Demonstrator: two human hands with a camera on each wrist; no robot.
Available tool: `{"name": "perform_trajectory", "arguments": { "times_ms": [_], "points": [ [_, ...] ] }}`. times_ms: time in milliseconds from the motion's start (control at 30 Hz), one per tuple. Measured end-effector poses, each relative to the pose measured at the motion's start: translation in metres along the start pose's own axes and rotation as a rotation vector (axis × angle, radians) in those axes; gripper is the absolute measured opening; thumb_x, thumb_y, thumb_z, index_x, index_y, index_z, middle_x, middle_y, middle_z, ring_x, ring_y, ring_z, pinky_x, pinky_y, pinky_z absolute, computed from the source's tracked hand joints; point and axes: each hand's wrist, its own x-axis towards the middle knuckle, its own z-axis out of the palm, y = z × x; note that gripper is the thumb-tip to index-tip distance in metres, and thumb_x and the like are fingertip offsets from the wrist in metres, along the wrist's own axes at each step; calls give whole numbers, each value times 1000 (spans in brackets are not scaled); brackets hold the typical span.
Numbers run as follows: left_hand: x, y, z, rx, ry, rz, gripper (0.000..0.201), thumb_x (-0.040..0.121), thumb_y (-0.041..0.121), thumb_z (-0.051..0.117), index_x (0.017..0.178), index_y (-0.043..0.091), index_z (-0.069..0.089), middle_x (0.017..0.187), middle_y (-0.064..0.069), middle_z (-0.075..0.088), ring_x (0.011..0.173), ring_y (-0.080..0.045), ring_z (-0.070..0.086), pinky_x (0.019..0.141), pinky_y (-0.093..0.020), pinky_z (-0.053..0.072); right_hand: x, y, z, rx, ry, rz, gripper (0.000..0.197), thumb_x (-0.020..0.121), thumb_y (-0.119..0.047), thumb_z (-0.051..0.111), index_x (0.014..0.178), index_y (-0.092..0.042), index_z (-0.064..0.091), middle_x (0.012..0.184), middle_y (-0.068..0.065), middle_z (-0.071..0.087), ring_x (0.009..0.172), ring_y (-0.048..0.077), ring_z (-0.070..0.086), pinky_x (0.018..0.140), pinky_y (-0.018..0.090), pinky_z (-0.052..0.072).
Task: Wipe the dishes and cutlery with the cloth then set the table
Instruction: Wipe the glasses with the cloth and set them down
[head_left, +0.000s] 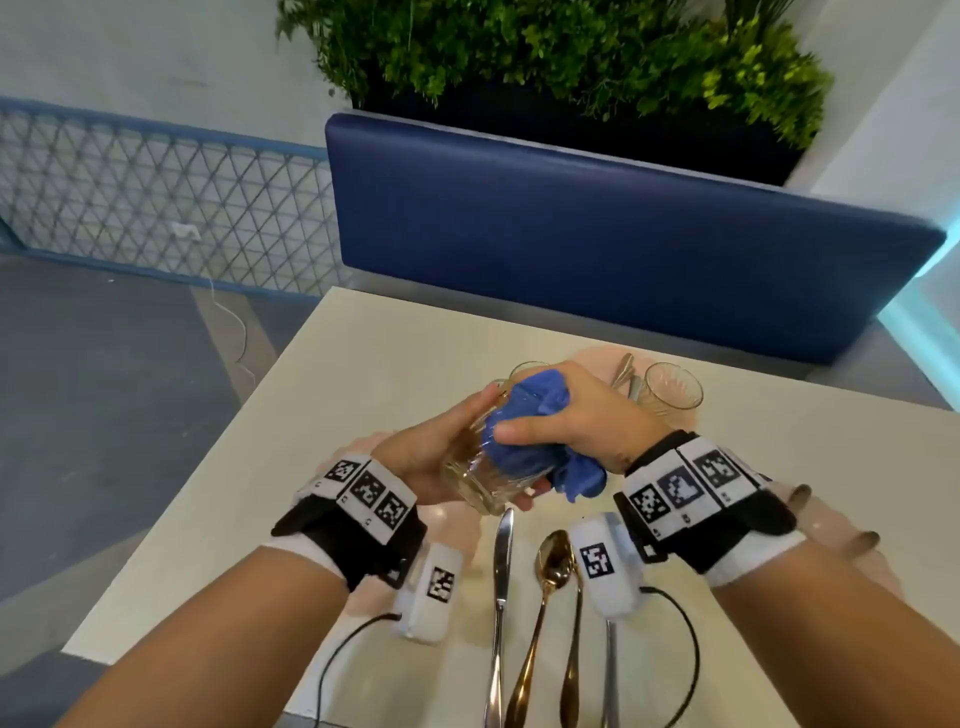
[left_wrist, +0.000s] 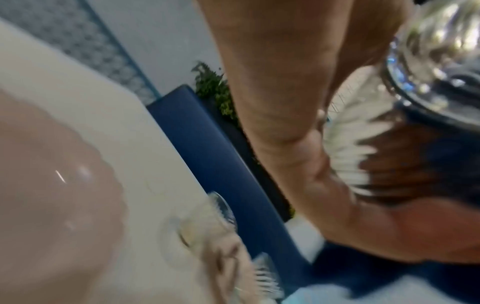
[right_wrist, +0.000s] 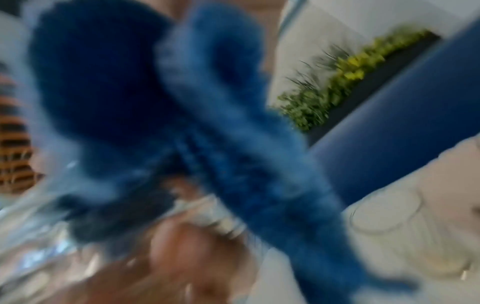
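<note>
The left hand (head_left: 441, 457) cradles the clear ribbed drinking glass (head_left: 480, 480) tilted above the table (head_left: 363, 374), so the right hand (head_left: 576, 415), clutching the crumpled blue cloth (head_left: 524, 426), can rub it.

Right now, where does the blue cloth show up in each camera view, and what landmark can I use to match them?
Head: the blue cloth sits mid-frame, stuffed into the ribbed glass by the right hand; the left hand holds the glass.
Left wrist: only a dark blur through the glass at upper right; cannot be sure it is the cloth.
Right wrist: the cloth fills the left and centre, blurred.
Shared landmark: the blue bench back.
</note>
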Motion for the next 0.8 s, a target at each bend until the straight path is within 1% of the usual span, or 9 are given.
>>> {"name": "perform_trajectory", "arguments": {
  "times_ms": [133, 200, 267, 333, 433, 500, 567, 667, 800],
  "points": [
    [15, 4, 15, -62, 193, 144, 46, 91, 52, 42, 105, 15, 66, 83, -9, 67, 63, -20, 64, 53, -25, 47, 14, 6, 8, -60, 451, -154, 37, 81, -23, 72, 71, 10, 58, 70, 25, 60, 57, 18, 55, 53, 32, 45],
    [23, 7, 15, -87, 332, 284, 42, 93, 43, 46, 114, 11, 61, 91, -10, 69, 72, -20, 67, 53, -24, 50, 21, 17, 15, -59, 636, -197, 20, 83, -30, 69, 93, -15, 62, 95, 4, 63, 77, -6, 58, 70, 12, 47],
    [32, 8, 16, -58, 524, 444, 49, 85, 41, 61, 123, 10, 54, 109, -17, 67, 87, -25, 68, 62, -30, 54, 29, 28, 26, 72, 636, -158, 40, 86, -48, 58, 119, -28, 50, 125, -1, 54, 107, -8, 53, 90, 9, 43],
    [36, 7, 18, 17, 729, 602, 55, 77, 29, 73, 124, 18, 45, 117, -16, 62, 95, -24, 66, 68, -30, 55, 36, 33, 35, 422, 496, -13, 62, 84, -70, 38, 127, -26, 50, 131, 3, 57, 115, 12, 59, 97, 29, 49],
    [42, 2, 14, 238, 730, 827, 74, 63, 15, 82, 122, 31, 40, 109, -5, 61, 96, -18, 65, 81, -25, 55, 40, 38, 37, 965, 376, 83, 50, 100, -47, 26, 116, -16, 62, 111, 4, 71, 105, 18, 66, 93, 32, 51],
    [46, 0, 10, 344, 679, 840, 80, 57, 22, 84, 123, 33, 40, 106, 2, 61, 98, -17, 63, 89, -29, 53, 41, 46, 41, 1114, 386, 113, 44, 103, -36, 26, 109, -14, 64, 104, 5, 72, 99, 18, 68, 88, 31, 54],
    [52, 1, -5, 409, 738, 821, 81, 54, 34, 83, 120, 37, 38, 106, 3, 60, 99, -14, 62, 90, -26, 51, 44, 56, 44, 1124, 379, 195, 49, 102, -42, 25, 111, -11, 62, 102, 8, 73, 96, 19, 70, 85, 32, 57],
    [62, 8, -51, 455, 915, 686, 86, 51, 49, 81, 123, 36, 35, 115, -2, 57, 107, -15, 56, 94, -28, 47, 43, 65, 37, 1029, 345, 367, 43, 96, -51, 32, 101, -15, 55, 85, 2, 71, 69, 18, 69, 60, 29, 57],
    [70, 17, -125, 514, 1008, 392, 98, 58, 33, 88, 136, 20, 30, 124, -4, 54, 117, -20, 49, 95, -27, 41, 42, 76, -13, 772, 477, 442, 46, 90, -57, 41, 118, -21, 50, 103, 6, 62, 67, 19, 70, 50, 26, 48]
  ]
}}
